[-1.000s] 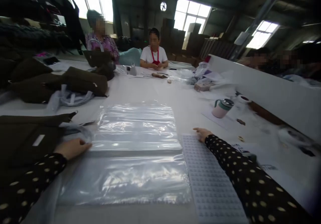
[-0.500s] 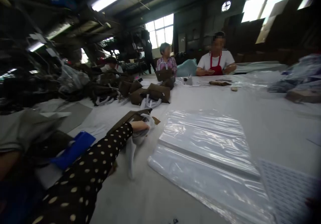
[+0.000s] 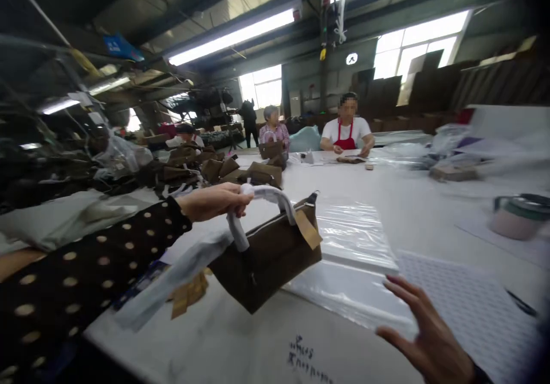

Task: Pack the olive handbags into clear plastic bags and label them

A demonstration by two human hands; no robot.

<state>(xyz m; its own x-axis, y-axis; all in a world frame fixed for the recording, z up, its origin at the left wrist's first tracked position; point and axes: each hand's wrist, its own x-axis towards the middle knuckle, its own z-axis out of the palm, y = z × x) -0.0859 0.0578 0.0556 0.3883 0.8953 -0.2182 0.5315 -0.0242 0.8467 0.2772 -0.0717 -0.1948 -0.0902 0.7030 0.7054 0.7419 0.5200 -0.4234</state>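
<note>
My left hand (image 3: 215, 200) is closed around the white wrapped handle of a brown bag (image 3: 270, 255) and holds it in the air above the white table (image 3: 240, 344). A tan tag hangs from the bag's right end. My right hand (image 3: 423, 335) is open at the lower right, fingers spread, hovering over the edge of a stack of clear plastic bags (image 3: 352, 241). Right of that hand lies a white dotted sheet (image 3: 468, 309).
More brown bags (image 3: 240, 172) are piled at the far left of the table. Two people sit at the far end, one in a white shirt with a red apron (image 3: 347, 134). A pink cup with a green lid (image 3: 518, 216) stands at the right.
My left hand has lifted the brown bag by its handle and carried it rightward over the table. My right hand has come into view, open. The view has swung left.
</note>
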